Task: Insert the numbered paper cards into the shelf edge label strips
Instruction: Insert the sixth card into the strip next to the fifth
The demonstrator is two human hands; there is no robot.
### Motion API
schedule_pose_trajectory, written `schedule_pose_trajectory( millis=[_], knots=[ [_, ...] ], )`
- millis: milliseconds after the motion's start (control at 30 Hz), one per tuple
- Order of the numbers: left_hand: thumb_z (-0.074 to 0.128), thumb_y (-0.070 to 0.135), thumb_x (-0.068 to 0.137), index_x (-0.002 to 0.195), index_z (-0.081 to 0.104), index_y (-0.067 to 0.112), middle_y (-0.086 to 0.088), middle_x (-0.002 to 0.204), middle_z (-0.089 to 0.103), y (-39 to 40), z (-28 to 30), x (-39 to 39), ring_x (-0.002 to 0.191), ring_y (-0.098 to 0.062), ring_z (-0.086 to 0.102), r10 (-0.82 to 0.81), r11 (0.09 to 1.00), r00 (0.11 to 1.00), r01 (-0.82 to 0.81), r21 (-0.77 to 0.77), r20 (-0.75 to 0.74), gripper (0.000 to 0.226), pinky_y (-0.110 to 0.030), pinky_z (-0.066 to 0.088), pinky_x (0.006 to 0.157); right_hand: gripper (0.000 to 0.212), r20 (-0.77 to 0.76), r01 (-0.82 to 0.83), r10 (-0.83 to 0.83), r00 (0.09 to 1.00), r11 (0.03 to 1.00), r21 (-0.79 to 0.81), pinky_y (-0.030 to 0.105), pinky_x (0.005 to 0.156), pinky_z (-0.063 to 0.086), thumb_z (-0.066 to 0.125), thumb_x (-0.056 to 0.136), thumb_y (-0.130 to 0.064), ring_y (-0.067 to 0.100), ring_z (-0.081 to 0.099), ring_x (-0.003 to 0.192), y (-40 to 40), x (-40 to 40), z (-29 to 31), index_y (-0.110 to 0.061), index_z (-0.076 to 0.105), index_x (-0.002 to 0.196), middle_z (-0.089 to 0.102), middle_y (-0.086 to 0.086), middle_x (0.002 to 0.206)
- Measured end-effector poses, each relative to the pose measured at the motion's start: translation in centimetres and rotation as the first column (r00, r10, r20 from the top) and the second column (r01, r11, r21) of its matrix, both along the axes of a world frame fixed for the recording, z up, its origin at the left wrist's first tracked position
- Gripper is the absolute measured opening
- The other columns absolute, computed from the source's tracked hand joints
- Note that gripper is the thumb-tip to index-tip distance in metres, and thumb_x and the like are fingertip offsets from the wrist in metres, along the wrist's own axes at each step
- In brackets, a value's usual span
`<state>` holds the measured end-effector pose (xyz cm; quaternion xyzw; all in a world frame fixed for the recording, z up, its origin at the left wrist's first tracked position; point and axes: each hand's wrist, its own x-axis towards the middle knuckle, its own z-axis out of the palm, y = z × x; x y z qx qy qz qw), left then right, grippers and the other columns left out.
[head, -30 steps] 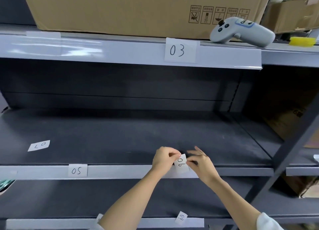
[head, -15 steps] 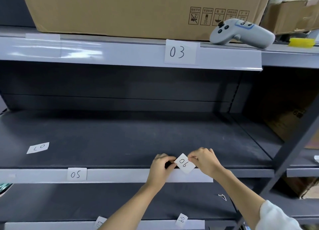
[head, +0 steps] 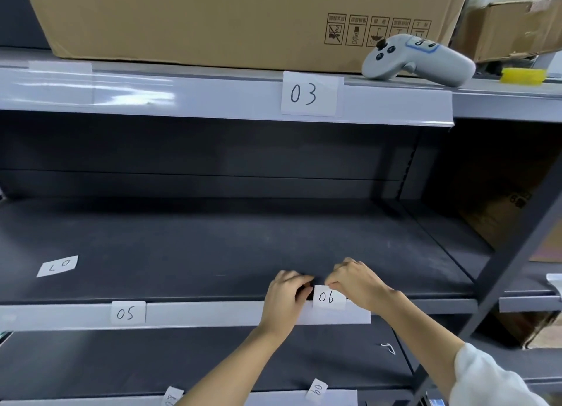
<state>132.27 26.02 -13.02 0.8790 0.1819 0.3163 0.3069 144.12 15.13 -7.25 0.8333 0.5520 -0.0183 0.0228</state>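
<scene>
The white paper card "06" point(head: 328, 297) stands upright with its lower edge in the middle shelf's label strip point(head: 206, 314). My left hand point(head: 286, 299) pinches the card's left edge and rests on the strip. My right hand point(head: 355, 281) pinches its top right corner. Card "05" point(head: 127, 313) sits in the same strip further left. Card "03" point(head: 310, 93) is in the top shelf's strip point(head: 152, 92). A loose card "07" point(head: 57, 265) lies upside down on the dark shelf board. Two more cards point(head: 317, 390) stick out tilted from the bottom strip.
A large cardboard box point(head: 243, 19) fills the top shelf. A grey handheld controller point(head: 416, 60) and a yellow object point(head: 521, 75) lie at its right. A dark slanted shelf post point(head: 514, 253) stands to the right, with more boxes behind it.
The "06" card turned from tilted to upright and went down into the strip. Both hands shifted slightly right and lower along the shelf edge.
</scene>
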Motion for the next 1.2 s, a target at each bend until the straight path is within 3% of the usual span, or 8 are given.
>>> schedule_pose_trajectory(
  millis=[167,233,300,467,600,767,933,1200],
  knots=[
    [0.054,0.013,0.085,0.09,0.071,0.017,0.003,0.093,0.072,-0.2,0.4,0.5,0.091,-0.017,0.055,-0.058,0.997,0.993,0.052,-0.061,-0.101,0.018,-0.021,0.04,0.074,0.045,-0.077,0.041,-0.041,0.996,0.999,0.005,0.026,0.068,0.024,0.036,0.091,-0.01,0.021,0.031,0.084,-0.2,-0.2,0.0,-0.026,0.031,0.049,0.027,-0.011,0.061],
    [0.054,0.012,0.085,0.089,0.071,0.016,0.005,0.094,0.073,-0.2,0.4,0.6,0.087,-0.013,0.054,-0.062,0.996,0.992,0.054,-0.07,-0.113,0.018,-0.016,0.038,0.071,0.032,-0.16,0.063,-0.055,0.986,0.997,0.045,0.025,0.072,0.026,0.04,0.092,-0.013,0.018,0.034,0.085,-0.3,-0.2,0.1,-0.021,0.059,0.067,0.037,-0.01,0.067],
    [0.055,0.013,0.085,0.088,0.071,0.016,0.005,0.092,0.073,-0.1,0.4,0.7,0.083,-0.009,0.05,-0.045,0.995,0.992,0.034,-0.094,-0.115,0.017,-0.015,0.037,0.069,0.021,-0.265,0.115,-0.083,0.961,0.988,0.107,0.025,0.073,0.031,0.046,0.089,-0.014,0.015,0.041,0.082,-0.7,0.1,0.0,-0.015,0.067,0.091,0.047,-0.008,0.08],
    [0.059,0.02,0.084,0.091,0.07,0.022,-0.002,0.095,0.067,0.2,0.6,0.9,0.087,-0.013,0.058,-0.009,0.989,0.981,-0.02,-0.147,-0.193,0.013,-0.023,0.043,0.074,0.009,-0.441,0.289,-0.19,0.877,0.942,0.17,0.033,0.08,0.053,0.059,0.082,-0.011,0.012,0.059,0.077,-2.0,1.2,-0.8,-0.014,0.068,0.083,0.058,-0.013,0.07],
    [0.06,0.019,0.084,0.09,0.07,0.021,-0.002,0.095,0.065,0.1,0.7,0.9,0.089,-0.014,0.059,-0.007,0.987,0.98,-0.025,-0.157,-0.199,0.012,-0.023,0.043,0.074,0.029,-0.491,0.373,-0.246,0.836,0.91,0.179,0.034,0.076,0.053,0.059,0.079,-0.009,0.016,0.064,0.074,-2.4,1.1,-1.0,-0.03,0.056,0.059,0.059,-0.017,0.062],
    [0.058,0.016,0.085,0.088,0.071,0.015,0.001,0.092,0.069,-0.1,0.3,0.5,0.093,-0.012,0.054,-0.033,0.997,0.979,0.019,-0.07,-0.202,0.013,-0.023,0.04,0.076,0.017,-0.483,0.366,-0.237,0.843,0.911,0.192,0.034,0.074,0.053,0.053,0.08,-0.006,0.022,0.066,0.081,-2.4,0.5,-1.6,-0.009,0.069,0.078,0.061,-0.008,0.066],
    [0.058,0.014,0.085,0.088,0.071,0.011,0.001,0.096,0.067,0.0,0.0,0.3,0.094,-0.015,0.054,-0.042,0.999,0.978,0.035,-0.041,-0.203,0.014,-0.025,0.041,0.079,0.02,-0.478,0.371,-0.239,0.845,0.906,0.203,0.036,0.076,0.052,0.05,0.08,-0.005,0.023,0.064,0.083,-2.2,0.4,-2.0,-0.009,0.069,0.077,0.062,-0.004,0.075],
    [0.054,0.01,0.085,0.09,0.073,0.013,0.007,0.108,0.07,-0.5,0.0,0.2,0.1,-0.011,0.063,-0.042,0.996,0.979,0.025,-0.088,-0.201,0.02,-0.029,0.049,0.083,0.019,-0.47,0.371,-0.244,0.848,0.907,0.199,0.032,0.071,0.049,0.049,0.08,-0.004,0.017,0.055,0.073,-2.3,0.0,-2.3,-0.007,0.068,0.077,0.053,-0.012,0.066]
  ],
)
